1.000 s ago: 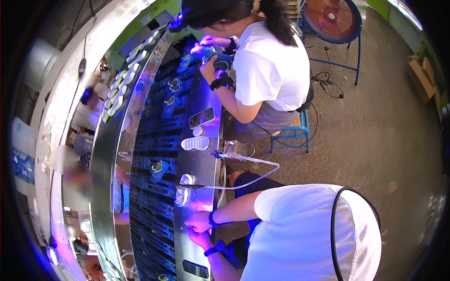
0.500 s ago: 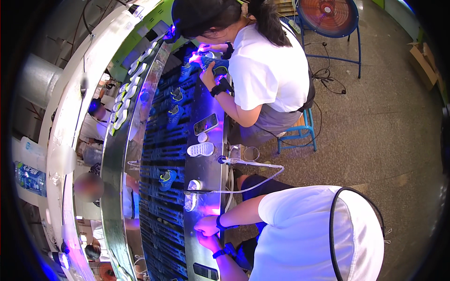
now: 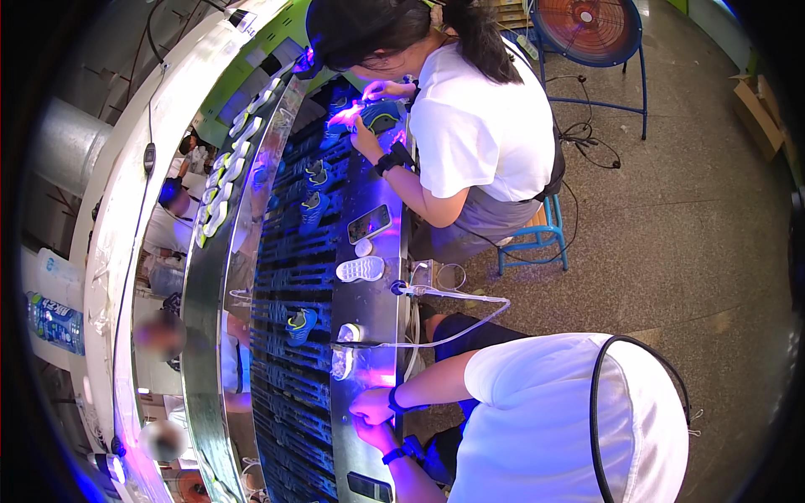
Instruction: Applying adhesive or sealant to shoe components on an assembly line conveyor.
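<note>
My two hands meet on the shiny metal ledge (image 3: 379,331) beside the dark slatted conveyor (image 3: 289,277), under a violet glow. My right hand (image 3: 370,406), with a black band on its wrist, is curled, and my left hand (image 3: 376,435), with a black watch, touches it from below. Whatever lies between the fingers is hidden. Just above my hands, a clear-white object (image 3: 343,360) lies where a white cable (image 3: 449,295) ends. A small blue-and-green shoe (image 3: 300,325) rides on the conveyor nearby.
Further along the ledge lie a white shoe sole (image 3: 360,269), a small white piece (image 3: 363,247) and a phone (image 3: 369,224). A co-worker in a white shirt (image 3: 482,126) sits on a blue stool (image 3: 537,235), handling a shoe (image 3: 379,115). A dark phone (image 3: 369,486) lies below my hands. A fan (image 3: 587,21) stands behind the co-worker.
The view has shifted slightly, so the ledge and co-worker sit lower and larger. My hands stay pressed together at the same spot on the ledge.
</note>
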`<state>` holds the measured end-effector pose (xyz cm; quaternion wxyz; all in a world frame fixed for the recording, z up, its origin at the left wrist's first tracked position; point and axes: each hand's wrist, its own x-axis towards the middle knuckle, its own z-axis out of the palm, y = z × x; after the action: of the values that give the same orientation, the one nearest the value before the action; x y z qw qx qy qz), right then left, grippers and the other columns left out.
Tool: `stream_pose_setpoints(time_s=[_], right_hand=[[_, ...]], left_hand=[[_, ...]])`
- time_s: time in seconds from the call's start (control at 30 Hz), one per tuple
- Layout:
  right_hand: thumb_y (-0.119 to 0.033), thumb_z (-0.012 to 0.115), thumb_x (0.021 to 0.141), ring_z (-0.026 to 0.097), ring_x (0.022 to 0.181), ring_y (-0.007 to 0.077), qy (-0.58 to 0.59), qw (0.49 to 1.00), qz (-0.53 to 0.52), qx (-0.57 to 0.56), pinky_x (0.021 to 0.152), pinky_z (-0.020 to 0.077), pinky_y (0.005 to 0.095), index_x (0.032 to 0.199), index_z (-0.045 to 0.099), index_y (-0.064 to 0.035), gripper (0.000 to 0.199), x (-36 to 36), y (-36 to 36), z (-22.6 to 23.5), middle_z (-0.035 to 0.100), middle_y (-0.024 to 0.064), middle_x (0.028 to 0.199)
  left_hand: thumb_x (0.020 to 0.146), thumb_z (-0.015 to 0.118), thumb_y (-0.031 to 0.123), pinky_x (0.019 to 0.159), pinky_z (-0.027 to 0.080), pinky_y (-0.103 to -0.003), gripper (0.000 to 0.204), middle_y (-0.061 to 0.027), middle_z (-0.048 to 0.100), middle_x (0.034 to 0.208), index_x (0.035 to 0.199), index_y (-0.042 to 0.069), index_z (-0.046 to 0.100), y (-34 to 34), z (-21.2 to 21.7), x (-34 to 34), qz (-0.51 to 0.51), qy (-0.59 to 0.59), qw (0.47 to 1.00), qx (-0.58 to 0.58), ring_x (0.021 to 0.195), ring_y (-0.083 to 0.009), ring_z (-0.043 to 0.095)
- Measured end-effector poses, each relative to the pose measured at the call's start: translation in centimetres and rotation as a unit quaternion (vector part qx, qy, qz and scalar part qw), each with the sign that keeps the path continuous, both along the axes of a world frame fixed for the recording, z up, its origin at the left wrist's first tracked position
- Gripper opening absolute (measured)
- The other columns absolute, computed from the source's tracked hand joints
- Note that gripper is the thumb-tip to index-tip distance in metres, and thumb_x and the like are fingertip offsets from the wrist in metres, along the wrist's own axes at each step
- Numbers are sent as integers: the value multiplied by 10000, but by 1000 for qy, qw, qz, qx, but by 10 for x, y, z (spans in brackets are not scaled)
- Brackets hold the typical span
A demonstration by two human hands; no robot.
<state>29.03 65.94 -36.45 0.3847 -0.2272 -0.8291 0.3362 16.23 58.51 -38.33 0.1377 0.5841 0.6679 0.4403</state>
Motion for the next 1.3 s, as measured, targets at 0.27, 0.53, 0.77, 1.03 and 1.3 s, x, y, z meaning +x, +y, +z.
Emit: stream_pose_setpoints(time_s=[0.27, 0.53, 0.77, 1.03, 1.3], right_hand=[[-230, 654, 783, 673, 803, 373, -5, 1000, 8, -10, 713, 527, 498, 879, 665, -77, 181, 4, -1, 10, 688, 143, 851], [-200, 652, 784, 663, 824, 389, -8, 1000, 6, -23, 732, 517, 507, 887, 641, -64, 170, 11, -8, 10, 673, 154, 862], [-185, 654, 785, 657, 843, 397, -15, 999, 6, -35, 743, 508, 514, 893, 625, -60, 168, 9, -8, 8, 661, 158, 873], [-163, 674, 746, 630, 896, 357, 48, 999, 3, 14, 748, 512, 489, 867, 604, -69, 169, 5, -2, -3, 602, 116, 900], [-96, 668, 724, 596, 926, 351, 23, 997, 58, -50, 779, 494, 475, 836, 593, -50, 142, -11, 9, -8, 596, 131, 905]], left_hand=[[906, 683, 14, 832, 561, -350, 203, -55, 677, 1051, 1106, 19, 648, 6, -14, -17, 14, 15, 1000, 9, 940, -153, 643], [926, 678, 17, 808, 583, -369, 229, -104, 684, 1103, 1152, 3, 647, 0, 1, 7, -7, -88, 996, 2, 936, -183, 663], [905, 696, 10, 805, 583, -371, 249, -99, 692, 1092, 1150, 8, 657, -1, -8, -7, 10, 24, 1000, -10, 939, -177, 666], [868, 712, 99, 842, 544, -393, 228, -112, 706, 1039, 1058, -20, 668, 0, -3, 4, 39, 73, 996, 18, 932, -213, 666], [825, 710, 150, 924, 531, -464, 295, -222, 697, 1153, 1069, -15, 685, 0, 19, 8, 23, 101, 994, 28, 1059, -402, 676]])
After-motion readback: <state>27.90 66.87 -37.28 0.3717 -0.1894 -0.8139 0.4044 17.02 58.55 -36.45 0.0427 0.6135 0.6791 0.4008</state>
